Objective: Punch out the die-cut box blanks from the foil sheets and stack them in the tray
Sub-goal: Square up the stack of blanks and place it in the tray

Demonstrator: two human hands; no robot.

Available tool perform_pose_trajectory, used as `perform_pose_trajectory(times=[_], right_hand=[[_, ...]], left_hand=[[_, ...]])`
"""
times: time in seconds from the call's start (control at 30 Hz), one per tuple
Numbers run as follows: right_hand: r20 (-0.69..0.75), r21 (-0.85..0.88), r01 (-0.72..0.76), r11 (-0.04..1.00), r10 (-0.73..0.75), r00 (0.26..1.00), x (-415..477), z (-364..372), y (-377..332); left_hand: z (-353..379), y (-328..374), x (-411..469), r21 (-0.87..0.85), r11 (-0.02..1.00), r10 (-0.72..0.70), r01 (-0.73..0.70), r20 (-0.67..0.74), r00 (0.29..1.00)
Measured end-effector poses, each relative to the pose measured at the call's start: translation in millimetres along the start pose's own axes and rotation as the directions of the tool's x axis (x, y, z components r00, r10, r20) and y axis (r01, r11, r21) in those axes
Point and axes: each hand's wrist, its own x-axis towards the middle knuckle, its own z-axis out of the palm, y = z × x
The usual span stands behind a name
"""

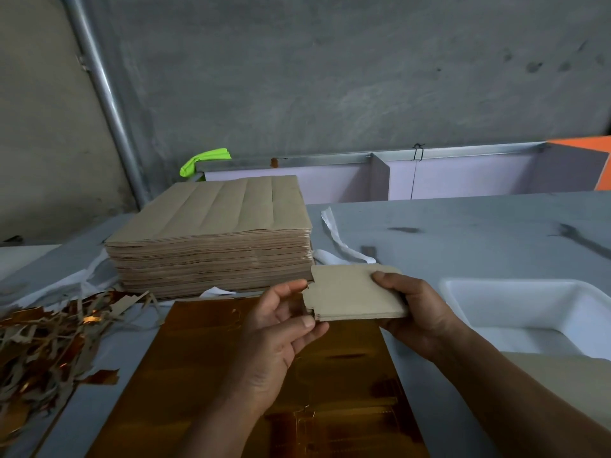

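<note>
Scrap strips far left on bench. Tall sheet stack behind gold foil sheet. Left hand grip narrow, pinching the notched end of the blanks bundle. Bundle is above the foil, brown side up, long axis left-right, notches pointing left. Right hand grip clamps the right end, thumb on top. White tray right.

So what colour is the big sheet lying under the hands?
The foil sheet is shiny amber-gold, clearest in the head view.
</note>
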Motion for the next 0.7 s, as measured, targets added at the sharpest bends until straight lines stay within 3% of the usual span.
perform_pose_trajectory(times=[0.3, 0.7], right_hand=[[0.01, 0.051, 0.008, 0.999, -0.008, 1.0, 1.7, -2.0, -0.3], [-0.009, 0.056, -0.019, 0.998, 0.02, 1.0, 1.5, -2.3, -0.3]], left_hand=[[4.8, 6.7, -0.4, 0.056, 0.993, 0.103, -0.104, 0.008, 0.995], [7.9, 6.7, -4.4, 0.379, 0.904, 0.225, -0.196, -0.034, 0.974]])
